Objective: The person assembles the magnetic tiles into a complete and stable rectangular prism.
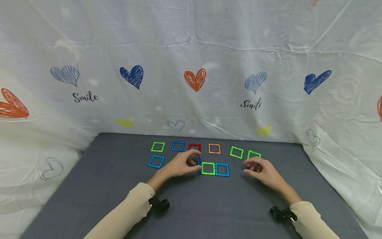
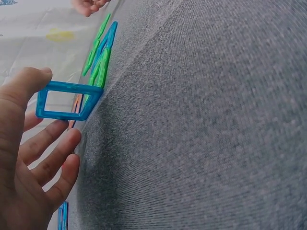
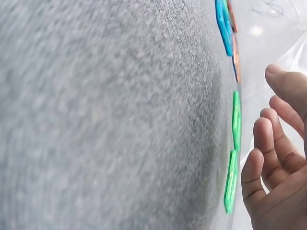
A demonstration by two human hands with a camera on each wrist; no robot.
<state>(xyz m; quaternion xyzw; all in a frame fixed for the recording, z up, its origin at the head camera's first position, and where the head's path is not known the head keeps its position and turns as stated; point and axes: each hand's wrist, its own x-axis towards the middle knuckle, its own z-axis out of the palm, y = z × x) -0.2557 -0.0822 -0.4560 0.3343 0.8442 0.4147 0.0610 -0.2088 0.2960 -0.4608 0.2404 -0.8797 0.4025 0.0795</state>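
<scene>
My left hand [image 1: 179, 165] pinches a blue square magnetic tile [image 2: 72, 87] between thumb and fingers. The tile stands upright on the table, its lower edge at the left side of a flat green square tile [image 1: 208, 174]. To the right of that green tile lies a flat blue tile [image 1: 222, 175], edge to edge with it. My right hand [image 1: 265, 172] is above the table with loosely bent fingers and holds nothing. Closest to it is a green tile [image 1: 254, 151], partly behind the fingers in the head view.
Along the back lie a green tile [image 1: 158, 142], a blue tile [image 1: 178, 141], a partly hidden red tile [image 1: 194, 144], an orange tile [image 1: 214, 144] and another green tile [image 1: 236, 148]. A blue tile [image 1: 156, 167] lies left of my left hand. A white printed curtain [image 1: 191, 109] hangs behind the grey table [image 1: 209, 209].
</scene>
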